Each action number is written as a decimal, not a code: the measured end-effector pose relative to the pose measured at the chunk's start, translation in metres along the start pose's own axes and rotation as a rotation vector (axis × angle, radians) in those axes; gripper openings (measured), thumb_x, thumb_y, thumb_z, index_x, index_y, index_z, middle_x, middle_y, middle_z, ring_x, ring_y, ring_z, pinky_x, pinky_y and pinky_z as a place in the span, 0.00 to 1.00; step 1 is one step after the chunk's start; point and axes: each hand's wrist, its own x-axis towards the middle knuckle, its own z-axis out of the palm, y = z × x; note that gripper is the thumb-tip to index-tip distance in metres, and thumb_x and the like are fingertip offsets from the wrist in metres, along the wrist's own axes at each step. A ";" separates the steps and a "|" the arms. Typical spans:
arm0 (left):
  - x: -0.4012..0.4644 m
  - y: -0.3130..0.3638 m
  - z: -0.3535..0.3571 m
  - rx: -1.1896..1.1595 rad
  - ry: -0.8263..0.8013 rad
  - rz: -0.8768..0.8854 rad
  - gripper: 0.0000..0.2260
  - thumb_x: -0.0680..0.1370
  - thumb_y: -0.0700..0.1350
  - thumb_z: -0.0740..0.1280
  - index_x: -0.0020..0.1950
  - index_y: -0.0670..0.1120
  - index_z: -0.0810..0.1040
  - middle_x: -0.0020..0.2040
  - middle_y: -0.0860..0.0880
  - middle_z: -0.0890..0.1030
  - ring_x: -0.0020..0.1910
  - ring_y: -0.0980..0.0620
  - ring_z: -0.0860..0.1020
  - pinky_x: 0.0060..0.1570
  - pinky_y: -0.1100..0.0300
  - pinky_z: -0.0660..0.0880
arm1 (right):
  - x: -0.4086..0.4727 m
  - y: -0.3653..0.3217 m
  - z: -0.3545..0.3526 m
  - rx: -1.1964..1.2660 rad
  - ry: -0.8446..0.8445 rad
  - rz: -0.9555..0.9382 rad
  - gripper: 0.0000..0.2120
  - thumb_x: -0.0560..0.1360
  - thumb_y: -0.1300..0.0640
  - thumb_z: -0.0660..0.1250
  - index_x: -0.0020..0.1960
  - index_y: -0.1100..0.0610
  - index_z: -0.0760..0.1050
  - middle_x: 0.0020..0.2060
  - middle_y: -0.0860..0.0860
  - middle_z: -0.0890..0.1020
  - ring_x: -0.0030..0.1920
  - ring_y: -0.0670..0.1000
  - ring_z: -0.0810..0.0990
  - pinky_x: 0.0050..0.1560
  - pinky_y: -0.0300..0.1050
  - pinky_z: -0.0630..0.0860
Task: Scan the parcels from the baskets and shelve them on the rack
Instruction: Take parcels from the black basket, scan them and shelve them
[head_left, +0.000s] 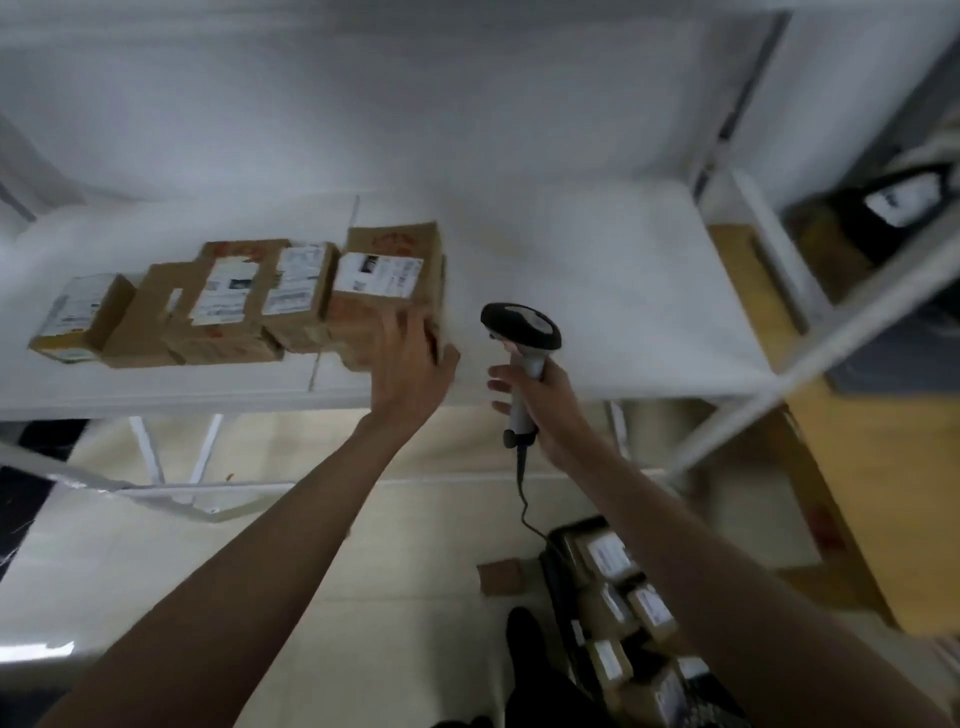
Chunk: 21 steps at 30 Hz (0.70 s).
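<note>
Parcels already stand in a row on the white shelf (597, 291) of the rack, so part of the job looks done; at far left a small box with a white label (78, 317) sits a little apart; next to it two or three brown cartons (218, 306) lean against one another, labels facing up; the rightmost carton (387, 280), the tallest of the row, touches its neighbour and stands near the shelf's front edge. The left hand (410, 364) reaches up from below with the arm stretched forward; its fingers (387, 338) lie against the near face of that rightmost carton and the thumb curls round its right corner, so I judge it is being seated in the row, though motion blur hides exactly how firm the hold is. Just to the right, apart from the carton, the right hand (540, 400) grips the handle of a corded scanner (522, 327), fingers wrapped round it, head pointing left toward the carton, cable hanging down. Right of this the shelf is bare, leaving room for more. Near right on the floor, a dark basket (558, 582) holds several labelled parcels (608, 556), so a good share of scanning and shelving seems left.
</note>
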 end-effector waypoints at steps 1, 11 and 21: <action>-0.011 0.010 0.007 -0.024 -0.029 0.045 0.18 0.75 0.44 0.70 0.62 0.41 0.72 0.63 0.40 0.70 0.63 0.41 0.68 0.62 0.47 0.69 | -0.018 0.005 -0.012 0.027 0.036 0.004 0.13 0.79 0.62 0.69 0.64 0.61 0.76 0.53 0.59 0.85 0.50 0.54 0.85 0.51 0.51 0.84; -0.155 0.093 0.099 -0.047 -0.483 0.313 0.14 0.75 0.43 0.70 0.60 0.44 0.76 0.65 0.44 0.68 0.66 0.42 0.69 0.66 0.47 0.69 | -0.182 0.108 -0.152 0.291 0.478 0.218 0.02 0.81 0.64 0.66 0.50 0.63 0.76 0.36 0.57 0.79 0.27 0.50 0.78 0.30 0.43 0.78; -0.261 0.106 0.220 0.087 -0.906 0.397 0.14 0.77 0.48 0.69 0.61 0.46 0.75 0.63 0.45 0.69 0.64 0.42 0.69 0.61 0.50 0.68 | -0.246 0.221 -0.252 0.359 0.732 0.315 0.04 0.82 0.60 0.65 0.52 0.61 0.74 0.40 0.59 0.77 0.28 0.49 0.73 0.31 0.45 0.73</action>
